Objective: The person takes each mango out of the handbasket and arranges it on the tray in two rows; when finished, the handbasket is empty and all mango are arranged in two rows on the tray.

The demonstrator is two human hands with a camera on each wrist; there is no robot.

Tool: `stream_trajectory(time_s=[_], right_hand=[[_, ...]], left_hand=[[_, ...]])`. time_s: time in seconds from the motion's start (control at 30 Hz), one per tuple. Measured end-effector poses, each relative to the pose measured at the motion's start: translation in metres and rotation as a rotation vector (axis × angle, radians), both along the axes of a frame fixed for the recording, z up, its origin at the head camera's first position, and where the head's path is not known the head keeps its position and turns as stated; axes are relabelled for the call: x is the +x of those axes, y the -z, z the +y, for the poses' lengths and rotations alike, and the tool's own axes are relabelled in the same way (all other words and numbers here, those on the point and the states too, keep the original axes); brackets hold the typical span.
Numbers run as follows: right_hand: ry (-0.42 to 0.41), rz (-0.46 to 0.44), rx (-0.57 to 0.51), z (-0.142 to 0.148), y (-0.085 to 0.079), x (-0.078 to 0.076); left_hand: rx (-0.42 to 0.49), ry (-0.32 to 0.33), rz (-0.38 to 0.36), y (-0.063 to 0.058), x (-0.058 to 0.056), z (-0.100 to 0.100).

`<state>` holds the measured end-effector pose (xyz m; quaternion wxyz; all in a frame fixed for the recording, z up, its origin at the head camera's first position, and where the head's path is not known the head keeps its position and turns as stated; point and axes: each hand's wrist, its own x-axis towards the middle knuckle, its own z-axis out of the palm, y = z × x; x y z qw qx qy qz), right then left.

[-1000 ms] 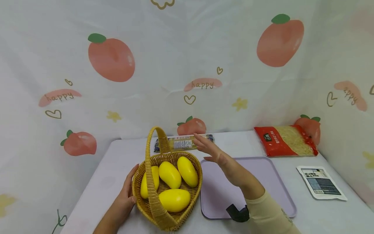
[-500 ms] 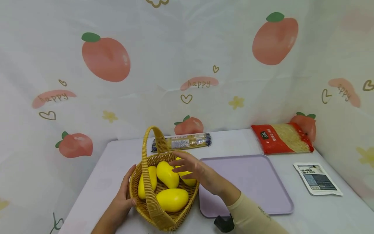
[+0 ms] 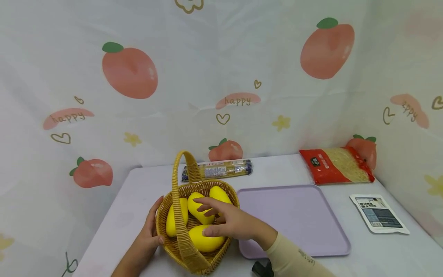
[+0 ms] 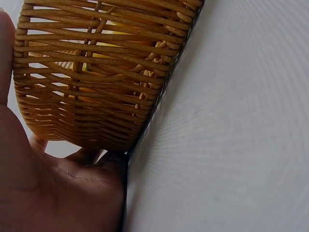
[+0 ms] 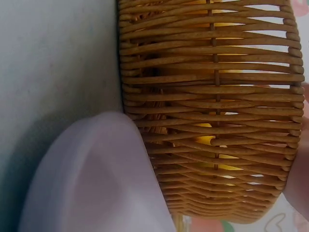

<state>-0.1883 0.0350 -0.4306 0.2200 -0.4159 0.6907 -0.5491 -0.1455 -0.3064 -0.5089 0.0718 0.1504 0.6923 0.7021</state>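
Observation:
A wicker basket (image 3: 219,258) with an arched handle stands on the white table, holding several yellow mangoes (image 3: 207,243). My left hand (image 3: 147,235) grips the basket's left side, thumb at the rim and fingers along the outer wall. In the left wrist view, the palm of that left hand (image 4: 63,188) sits right against the woven wall (image 4: 87,106). Over the basket's right rim reaches my right hand (image 3: 237,223), fingers spread and slightly bent above the mangoes. Its thumb overlaps the front mango; the fingers partly cover the middle and right ones.
A lilac tray (image 3: 294,219) lies right of the basket, close to its wall. Behind the basket is a long packet of noodles (image 3: 221,170). A red bag (image 3: 330,166) of pale dry food and a flat white packet (image 3: 380,214) lie at the right.
My right hand has come down and to the left, from above the tray to over the mangoes. My left hand keeps its grip on the basket, which stays in place.

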Motion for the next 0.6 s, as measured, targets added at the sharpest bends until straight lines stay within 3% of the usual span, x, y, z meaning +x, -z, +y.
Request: stream_trajectory(time_s=[0.2,0.47,0.6], right_hand=[[-0.032,0.094,0.123,-0.002,-0.002,0.002],[-0.085,0.374,0.291,-0.008,-0.004,0.005],[-0.044,0.485,0.407,-0.013,0.000,0.009]], left_hand=[[-0.003,0.004,0.010,0.000,-0.001,0.001],[-0.007,0.003,0.001,0.000,0.000,0.000],[-0.003,0.010,0.009,0.000,0.000,0.000]])
